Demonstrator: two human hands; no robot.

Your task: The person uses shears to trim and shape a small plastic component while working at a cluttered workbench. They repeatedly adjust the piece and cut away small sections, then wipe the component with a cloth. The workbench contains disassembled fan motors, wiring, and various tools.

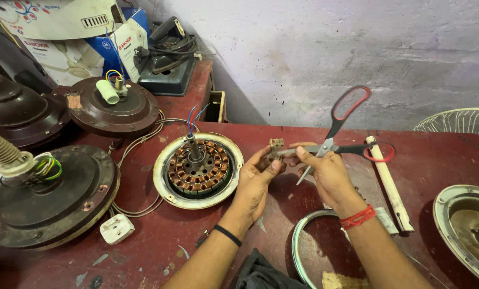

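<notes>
Over the middle of the red bench (pixel 410 155), the left hand (pixel 255 182) pinches a small brownish block (pixel 276 144) between thumb and fingertips, holding it up clear of the surface so it can be worked on. The right hand (pixel 325 171) steadies its other end with closed fingers while open scissors (pixel 340 128) hang hooked on that hand. The opened fan motor (pixel 198 168) lies just left, within reach.

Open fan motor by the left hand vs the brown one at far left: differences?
The open motor shows bare copper windings in a cream-rimmed shell; the closed brown motor has its cover on. The open one's leads are blue, the closed one's green and yellow. Both lie flat on the red table, shafts up.
</notes>
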